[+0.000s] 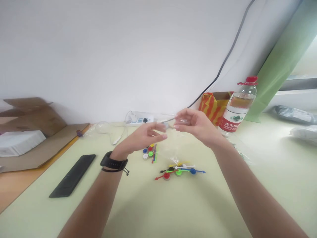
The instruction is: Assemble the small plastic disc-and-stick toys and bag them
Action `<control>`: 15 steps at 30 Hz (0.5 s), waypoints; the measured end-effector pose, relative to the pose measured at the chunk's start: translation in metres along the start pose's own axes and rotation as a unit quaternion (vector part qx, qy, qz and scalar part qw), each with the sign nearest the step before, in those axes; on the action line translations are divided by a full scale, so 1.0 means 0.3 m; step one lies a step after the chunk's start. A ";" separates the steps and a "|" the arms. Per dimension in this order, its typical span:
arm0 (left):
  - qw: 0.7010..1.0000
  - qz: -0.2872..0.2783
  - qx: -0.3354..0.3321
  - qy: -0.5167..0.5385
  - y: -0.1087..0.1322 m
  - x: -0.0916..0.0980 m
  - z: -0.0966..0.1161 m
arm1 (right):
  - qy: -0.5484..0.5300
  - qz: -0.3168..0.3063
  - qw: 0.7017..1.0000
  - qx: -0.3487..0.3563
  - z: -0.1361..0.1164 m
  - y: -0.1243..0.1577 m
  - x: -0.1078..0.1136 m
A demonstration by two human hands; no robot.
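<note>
A thin clear plastic bag (173,152) hangs over the table, its edges hard to make out. My right hand (193,125) pinches the bag between thumb and fingers. Close to its other side is my left hand (148,136), thumb and fingers apart, fingertips near or touching the film. Below the bag lie several coloured arrow spinners (178,172) in red, green, blue, white, black and yellow. Behind my left hand sit small coloured round pieces (148,152) and a bundle of thin coloured arrows (154,154).
A large water bottle (237,110) stands at the right before a red-and-yellow bag (210,105). A white power strip (140,121) lies by the wall. On the left are a black flat slab (73,176) and an open cardboard box (32,115). Plastic packages (294,114) lie far right.
</note>
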State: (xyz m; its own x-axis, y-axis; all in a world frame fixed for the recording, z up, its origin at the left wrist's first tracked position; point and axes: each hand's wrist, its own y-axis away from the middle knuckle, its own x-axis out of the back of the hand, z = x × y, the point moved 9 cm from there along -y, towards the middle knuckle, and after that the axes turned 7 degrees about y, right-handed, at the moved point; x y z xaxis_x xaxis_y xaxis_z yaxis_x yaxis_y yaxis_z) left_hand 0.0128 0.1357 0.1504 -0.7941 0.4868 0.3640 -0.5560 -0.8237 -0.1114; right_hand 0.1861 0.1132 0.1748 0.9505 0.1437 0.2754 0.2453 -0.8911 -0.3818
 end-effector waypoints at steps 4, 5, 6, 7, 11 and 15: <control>0.999 -0.036 0.029 -0.022 -0.012 -0.025 -0.049 | 0.002 0.049 0.999 0.004 0.015 -0.002 0.062; 0.999 -0.034 0.028 -0.026 -0.013 -0.021 -0.053 | 0.019 0.050 0.999 0.000 0.023 -0.001 0.073; 0.999 -0.032 0.026 -0.031 -0.013 -0.017 -0.055 | 0.038 0.046 0.998 -0.006 0.033 0.000 0.081; 0.999 -0.031 0.023 -0.034 -0.013 -0.015 -0.056 | 0.055 0.038 0.998 -0.012 0.043 0.002 0.086; 0.999 -0.027 0.014 -0.040 -0.002 -0.012 -0.061 | 0.088 -0.019 0.995 -0.051 0.093 0.008 0.076; 0.997 -0.041 0.042 -0.044 0.009 -0.018 -0.098 | 0.090 -0.099 0.988 -0.083 0.120 0.018 0.033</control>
State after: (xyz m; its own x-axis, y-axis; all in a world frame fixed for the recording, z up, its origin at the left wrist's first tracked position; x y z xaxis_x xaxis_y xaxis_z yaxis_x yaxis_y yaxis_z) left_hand 0.0085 0.1392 0.1210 -0.7205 0.5284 0.4492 -0.5922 -0.8058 -0.0022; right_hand 0.2036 0.1253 0.1435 0.8341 0.2560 0.4886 0.3740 -0.9135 -0.1599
